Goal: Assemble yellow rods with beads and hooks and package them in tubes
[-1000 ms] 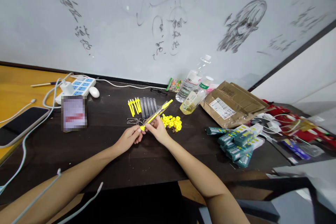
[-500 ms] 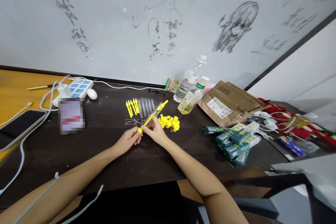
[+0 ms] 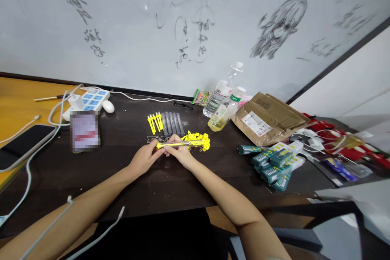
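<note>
A slim pen-like clear tube with yellow parts [image 3: 187,143] lies nearly level between my two hands. My left hand [image 3: 145,158] is closed on its left end, where a round yellow cap shows. My right hand [image 3: 180,156] pinches the tube near its middle. Behind the tube's right half is a pile of small yellow caps [image 3: 206,140]. Beyond my hands lie several clear tubes [image 3: 173,123] side by side, and left of them several yellow stems with pale tips [image 3: 154,122]. Bent metal clips [image 3: 151,139] are partly hidden behind my left hand.
A power strip [image 3: 96,98], a white mouse [image 3: 108,107] and a phone [image 3: 27,146] are on the left. At the back right stand two bottles [image 3: 224,114] beside a cardboard parcel [image 3: 268,118]. Several green boxes [image 3: 276,164] lie in front of it. Cables [image 3: 103,233] hang near my left arm.
The pen-like tube has swung from slanting up to the right to nearly level. Both hands have turned with it and still hold it. The view has shifted slightly.
</note>
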`<action>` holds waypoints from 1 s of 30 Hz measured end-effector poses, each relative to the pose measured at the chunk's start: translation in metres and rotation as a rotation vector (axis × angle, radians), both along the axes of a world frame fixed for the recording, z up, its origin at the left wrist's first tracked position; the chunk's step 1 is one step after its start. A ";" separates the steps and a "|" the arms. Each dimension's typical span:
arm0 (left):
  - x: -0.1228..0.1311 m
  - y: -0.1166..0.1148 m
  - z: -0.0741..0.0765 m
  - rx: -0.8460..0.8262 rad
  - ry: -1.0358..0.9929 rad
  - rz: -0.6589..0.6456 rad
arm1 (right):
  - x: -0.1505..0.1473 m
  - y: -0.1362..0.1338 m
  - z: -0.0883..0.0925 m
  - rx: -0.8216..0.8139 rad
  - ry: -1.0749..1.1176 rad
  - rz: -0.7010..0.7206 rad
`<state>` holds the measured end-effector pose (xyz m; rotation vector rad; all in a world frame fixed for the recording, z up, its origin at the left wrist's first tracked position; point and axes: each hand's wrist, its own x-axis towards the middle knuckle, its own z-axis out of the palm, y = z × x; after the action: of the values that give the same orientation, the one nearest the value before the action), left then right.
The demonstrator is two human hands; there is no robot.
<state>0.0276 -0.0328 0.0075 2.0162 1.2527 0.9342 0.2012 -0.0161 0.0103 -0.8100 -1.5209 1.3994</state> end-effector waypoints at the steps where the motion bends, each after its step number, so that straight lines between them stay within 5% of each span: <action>1: 0.000 0.000 0.001 0.003 0.005 0.000 | 0.000 0.000 -0.001 -0.013 0.017 0.015; 7: -0.001 0.002 0.003 0.034 0.013 0.003 | 0.000 0.003 -0.004 -0.112 0.141 0.068; 13: -0.009 0.008 0.004 0.112 0.056 0.140 | 0.003 0.006 0.003 -0.159 0.316 -0.132; 19: -0.011 0.005 0.006 0.089 0.054 0.105 | 0.001 0.004 0.000 -0.227 0.267 -0.059; 27: -0.002 0.004 0.000 0.021 -0.262 0.045 | -0.001 0.004 0.001 -0.244 0.215 0.019; 30: -0.002 0.008 -0.002 -0.062 -0.436 0.093 | 0.002 0.006 0.002 -0.198 0.043 0.086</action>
<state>0.0258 -0.0244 0.0059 1.6014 1.1187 1.2798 0.2034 -0.0104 0.0119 -0.8364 -1.4145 1.6397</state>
